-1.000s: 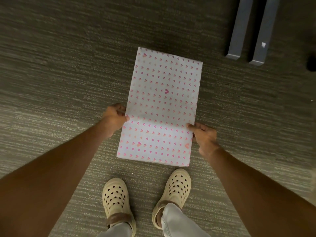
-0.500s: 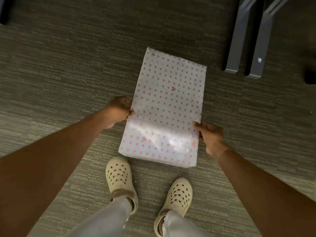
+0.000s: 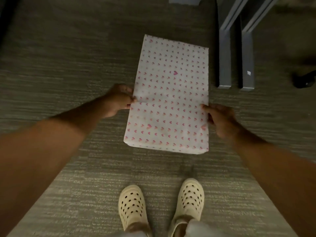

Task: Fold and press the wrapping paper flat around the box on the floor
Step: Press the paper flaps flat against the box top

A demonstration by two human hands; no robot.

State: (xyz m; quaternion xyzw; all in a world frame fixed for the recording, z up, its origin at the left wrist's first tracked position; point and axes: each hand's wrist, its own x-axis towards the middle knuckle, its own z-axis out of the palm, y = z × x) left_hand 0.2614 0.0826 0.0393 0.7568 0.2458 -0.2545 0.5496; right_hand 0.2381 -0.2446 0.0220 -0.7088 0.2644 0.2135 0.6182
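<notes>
While my left hand [image 3: 119, 100] pinches the left edge of the wrapping paper [image 3: 169, 96] at its crosswise crease, fingers closed on it, my right hand [image 3: 220, 118] clamps the opposite edge, thumb on top. The paper, white with pink hearts, covers the box completely and lies on the grey carpet [image 3: 68, 65]. My cream clogs [image 3: 132, 207] stand just short of its near end. Two grey metal legs [image 3: 236, 65] rise near its far right corner; a dark, blurred object [image 3: 304, 79], perhaps a caster, sits beyond them.

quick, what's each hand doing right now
Left hand: pinching the left edge of the wrapping paper.
Right hand: gripping the paper's right edge.
</notes>
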